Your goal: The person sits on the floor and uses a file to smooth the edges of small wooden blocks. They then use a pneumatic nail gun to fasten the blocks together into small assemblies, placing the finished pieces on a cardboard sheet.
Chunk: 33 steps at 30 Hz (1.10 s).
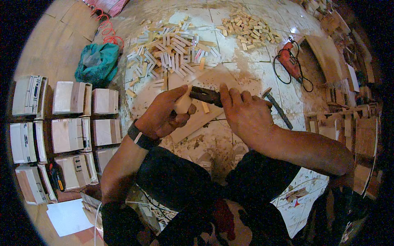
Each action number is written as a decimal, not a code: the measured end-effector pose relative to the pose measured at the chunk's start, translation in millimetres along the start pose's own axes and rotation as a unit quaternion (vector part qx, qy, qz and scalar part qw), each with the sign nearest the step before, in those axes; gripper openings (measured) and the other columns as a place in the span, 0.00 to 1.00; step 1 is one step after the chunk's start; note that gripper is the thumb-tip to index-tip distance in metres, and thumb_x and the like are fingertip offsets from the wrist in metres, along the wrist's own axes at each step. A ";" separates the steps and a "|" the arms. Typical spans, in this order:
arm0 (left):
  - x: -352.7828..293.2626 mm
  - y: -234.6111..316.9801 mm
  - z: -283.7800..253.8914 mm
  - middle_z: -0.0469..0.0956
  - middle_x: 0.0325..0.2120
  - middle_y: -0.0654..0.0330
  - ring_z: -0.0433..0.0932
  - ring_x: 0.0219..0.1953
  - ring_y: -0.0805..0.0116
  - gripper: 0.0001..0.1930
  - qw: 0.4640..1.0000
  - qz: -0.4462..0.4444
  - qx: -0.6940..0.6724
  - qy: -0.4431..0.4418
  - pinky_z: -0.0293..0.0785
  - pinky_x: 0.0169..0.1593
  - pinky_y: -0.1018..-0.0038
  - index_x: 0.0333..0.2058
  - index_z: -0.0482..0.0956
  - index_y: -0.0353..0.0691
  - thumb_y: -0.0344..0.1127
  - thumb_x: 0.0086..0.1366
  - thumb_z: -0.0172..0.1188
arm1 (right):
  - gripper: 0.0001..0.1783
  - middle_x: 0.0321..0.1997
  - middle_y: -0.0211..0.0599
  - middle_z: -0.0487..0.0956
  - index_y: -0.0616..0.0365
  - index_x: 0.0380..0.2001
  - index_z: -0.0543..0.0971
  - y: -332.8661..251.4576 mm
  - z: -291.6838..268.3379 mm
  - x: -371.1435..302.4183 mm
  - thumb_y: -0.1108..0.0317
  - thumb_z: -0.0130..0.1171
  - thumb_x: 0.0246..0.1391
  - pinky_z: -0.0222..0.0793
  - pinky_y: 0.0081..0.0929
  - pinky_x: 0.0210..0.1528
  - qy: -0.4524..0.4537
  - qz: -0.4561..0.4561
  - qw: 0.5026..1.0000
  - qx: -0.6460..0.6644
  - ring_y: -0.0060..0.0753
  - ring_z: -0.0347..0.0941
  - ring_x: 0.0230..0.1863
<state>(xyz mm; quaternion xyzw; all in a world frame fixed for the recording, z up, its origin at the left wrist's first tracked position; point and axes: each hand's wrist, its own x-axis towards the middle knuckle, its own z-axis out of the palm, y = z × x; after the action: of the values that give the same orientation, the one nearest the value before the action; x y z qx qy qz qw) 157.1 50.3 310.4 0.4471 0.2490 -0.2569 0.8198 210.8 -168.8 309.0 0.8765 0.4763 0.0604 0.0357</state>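
Observation:
My left hand (166,112), a dark band on its wrist, pinches a small pale wooden piece (184,101) between thumb and fingers. My right hand (248,112) is closed around a dark, bar-shaped tool (207,96) whose exact kind I cannot make out. The tool's left end meets or nearly meets the wooden piece. Below both hands a flat wooden board (193,123) lies on the floor, with a small wooden block (205,107) on it. Just right of my right hand lies a hammer (280,110) with a dark handle.
Ahead lies a heap of pale wooden strips (176,49), with a pile of small blocks (248,30) farther right. A red corded drill (288,61) rests at the right. Box-like wooden pieces (67,98) stand in rows at the left, near a green bag (97,63) and a white sheet (69,217).

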 end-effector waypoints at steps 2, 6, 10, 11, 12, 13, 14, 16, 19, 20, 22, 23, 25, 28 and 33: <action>0.9 -1.7 -2.3 0.71 0.18 0.65 0.66 0.13 0.79 0.13 0.999 -0.026 -0.045 -0.012 0.62 0.15 0.84 0.43 0.69 0.42 0.44 0.68 0.44 | 0.25 0.38 0.50 0.74 0.67 0.52 0.66 -1.0 -2.6 1.1 0.69 0.48 0.49 0.75 0.34 0.22 -0.005 -0.006 1.000 -0.030 0.41 0.76 0.30; 2.9 -6.1 -5.5 0.70 0.17 0.64 0.65 0.12 0.79 0.15 0.999 -0.030 0.012 0.014 0.59 0.13 0.85 0.42 0.68 0.43 0.46 0.69 0.42 | 0.34 0.50 0.62 0.69 0.71 0.58 0.57 -1.6 -7.3 2.2 0.73 0.50 0.46 0.76 0.29 0.25 -0.067 -0.021 0.995 -0.076 0.42 0.77 0.34; 2.2 -9.0 -3.4 0.70 0.18 0.65 0.63 0.12 0.79 0.15 0.998 0.009 0.049 0.029 0.57 0.13 0.85 0.44 0.69 0.42 0.45 0.68 0.43 | 0.35 0.53 0.68 0.66 0.71 0.59 0.55 -2.1 -9.1 2.9 0.74 0.50 0.47 0.77 0.30 0.27 -0.068 -0.012 0.995 -0.067 0.45 0.76 0.35; 1.6 -8.7 -2.6 0.69 0.18 0.65 0.62 0.11 0.79 0.15 0.997 0.013 0.060 0.047 0.56 0.12 0.84 0.44 0.69 0.42 0.45 0.68 0.43 | 0.34 0.53 0.67 0.66 0.71 0.59 0.56 -2.2 -9.6 3.2 0.74 0.50 0.47 0.76 0.30 0.26 -0.052 -0.014 0.996 -0.073 0.44 0.76 0.35; 1.0 -8.3 -1.9 0.69 0.18 0.65 0.62 0.11 0.79 0.15 0.996 0.016 0.068 0.059 0.56 0.12 0.84 0.45 0.69 0.41 0.45 0.68 0.44 | 0.34 0.52 0.67 0.67 0.71 0.59 0.56 -2.1 -9.7 2.7 0.73 0.50 0.46 0.76 0.30 0.26 -0.028 -0.015 0.997 -0.075 0.43 0.76 0.35; 0.1 -7.2 -1.7 0.69 0.18 0.65 0.62 0.12 0.80 0.15 0.995 0.007 0.077 0.065 0.56 0.12 0.84 0.45 0.69 0.41 0.45 0.68 0.43 | 0.33 0.52 0.67 0.67 0.71 0.58 0.58 -2.5 -10.1 2.5 0.73 0.50 0.46 0.76 0.30 0.25 -0.023 -0.025 0.995 -0.096 0.42 0.76 0.35; -0.5 -6.3 -1.8 0.69 0.19 0.65 0.62 0.12 0.80 0.15 0.994 -0.004 0.082 0.065 0.55 0.12 0.84 0.45 0.70 0.41 0.44 0.68 0.43 | 0.33 0.51 0.67 0.68 0.71 0.57 0.59 -3.6 -10.2 1.5 0.73 0.50 0.46 0.75 0.29 0.25 -0.011 -0.035 0.993 -0.113 0.41 0.76 0.34; -0.6 -5.6 -2.3 0.70 0.20 0.63 0.64 0.14 0.78 0.15 0.992 0.006 0.106 0.063 0.60 0.15 0.81 0.46 0.70 0.41 0.43 0.67 0.45 | 0.31 0.50 0.66 0.69 0.70 0.56 0.62 -5.4 -10.2 -1.1 0.72 0.51 0.46 0.74 0.28 0.24 -0.004 -0.065 0.987 -0.149 0.39 0.76 0.33; -0.4 -8.9 -3.8 0.73 0.25 0.59 0.72 0.22 0.67 0.17 0.917 0.181 0.344 0.084 0.70 0.27 0.73 0.47 0.70 0.40 0.40 0.61 0.52 | 0.29 0.48 0.63 0.72 0.70 0.53 0.65 -10.7 -8.4 -4.3 0.71 0.51 0.45 0.73 0.28 0.23 -0.041 -0.103 0.980 -0.167 0.37 0.76 0.30; -1.0 -14.3 -2.2 0.74 0.27 0.57 0.73 0.26 0.62 0.19 0.789 0.310 0.521 0.101 0.71 0.33 0.70 0.48 0.70 0.40 0.39 0.59 0.55 | 0.28 0.47 0.62 0.73 0.70 0.53 0.66 -11.6 -7.1 -3.7 0.71 0.51 0.45 0.73 0.28 0.23 -0.064 -0.103 0.981 -0.152 0.38 0.76 0.29; -3.1 -16.4 -3.6 0.75 0.30 0.55 0.73 0.33 0.57 0.22 0.733 0.369 0.561 0.114 0.68 0.42 0.66 0.49 0.69 0.40 0.37 0.55 0.57 | 0.25 0.41 0.59 0.76 0.72 0.49 0.68 -9.0 -4.0 0.0 0.72 0.50 0.45 0.73 0.30 0.22 -0.077 -0.048 0.995 -0.049 0.42 0.77 0.27; -4.8 -17.1 -3.5 0.75 0.32 0.54 0.73 0.37 0.54 0.24 0.701 0.397 0.579 0.124 0.66 0.46 0.64 0.50 0.69 0.40 0.36 0.53 0.59 | 0.24 0.40 0.58 0.76 0.70 0.48 0.69 -2.1 -3.9 0.6 0.72 0.51 0.46 0.73 0.32 0.23 -0.093 -0.019 0.995 -0.026 0.43 0.77 0.28; -7.9 -16.7 -0.6 0.74 0.28 0.56 0.71 0.30 0.61 0.21 0.819 0.356 0.435 0.113 0.64 0.37 0.70 0.49 0.68 0.41 0.41 0.58 0.52 | 0.21 0.36 0.54 0.77 0.67 0.47 0.70 10.5 -6.2 0.3 0.71 0.51 0.48 0.73 0.35 0.26 -0.196 0.034 0.979 0.049 0.46 0.77 0.30; -6.6 -8.8 6.6 0.72 0.22 0.60 0.67 0.19 0.72 0.20 0.935 0.278 0.203 0.085 0.61 0.23 0.77 0.48 0.68 0.43 0.49 0.65 0.43 | 0.17 0.31 0.48 0.77 0.62 0.45 0.72 28.0 -11.2 3.8 0.69 0.53 0.50 0.72 0.40 0.34 -0.301 0.022 0.916 0.263 0.48 0.76 0.32; 1.7 7.9 11.7 0.70 0.23 0.63 0.66 0.18 0.77 0.24 0.929 0.301 0.186 0.109 0.61 0.21 0.82 0.53 0.65 0.45 0.54 0.68 0.38 | 0.15 0.27 0.40 0.75 0.60 0.42 0.70 31.4 -22.8 6.0 0.64 0.55 0.52 0.73 0.40 0.36 -0.282 -0.002 0.820 0.498 0.37 0.75 0.33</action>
<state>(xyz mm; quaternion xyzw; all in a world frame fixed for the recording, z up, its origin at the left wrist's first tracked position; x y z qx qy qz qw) 165.5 43.5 319.7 0.6709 0.1389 0.0103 0.7284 237.0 -180.7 335.8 0.7527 0.4119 -0.4348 -0.2733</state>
